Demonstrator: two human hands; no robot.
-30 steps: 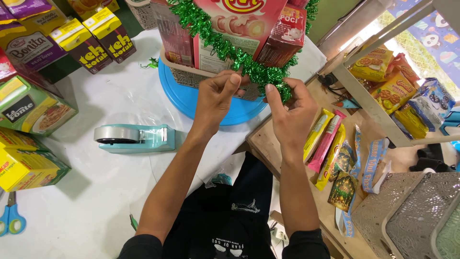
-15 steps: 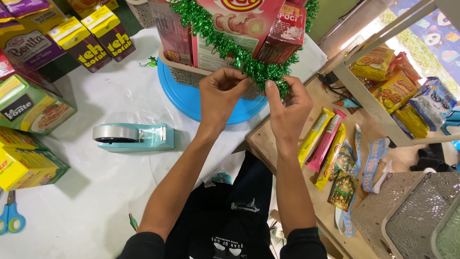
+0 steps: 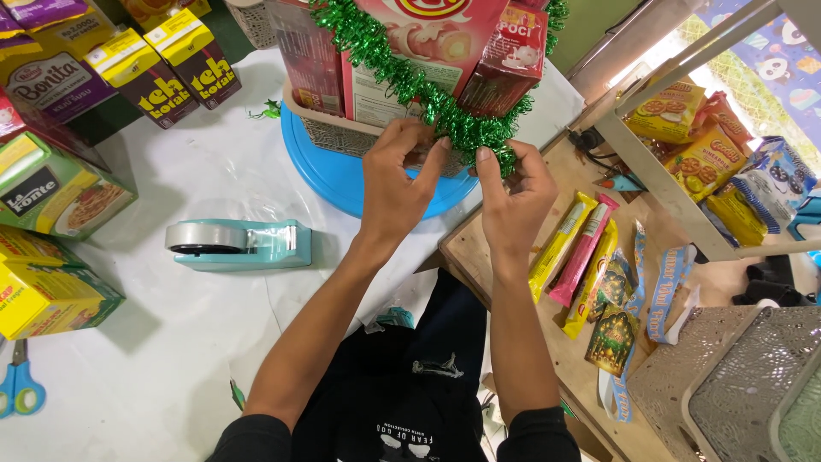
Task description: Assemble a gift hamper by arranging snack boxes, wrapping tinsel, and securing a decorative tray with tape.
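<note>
Both hands have closed in toward each other along the basket's front rim since the earlier frames. Left hand (image 3: 400,184) pinches the green tinsel garland (image 3: 445,107) with fingertips against the woven basket (image 3: 329,128); right hand (image 3: 513,201) grips the same bristly, glittering strand just beside it, thumb and forefinger closed on it. Garland drapes in a loop across the front of the basket, which sits on a round blue plastic tray (image 3: 342,175) on the white-covered table (image 3: 171,342).

Basket holds upright cardboard cartons: a red snack box (image 3: 436,34) and a smaller dark-red box (image 3: 505,60).

Around: teal tape dispenser (image 3: 235,244) to the left, well apart from the hands; blue-handled scissors (image 3: 17,389) at the table edge; flat foil snack sachets (image 3: 581,257) on a wooden board (image 3: 479,257) to the right; grey latticed baskets (image 3: 735,385) at lower right.
</note>
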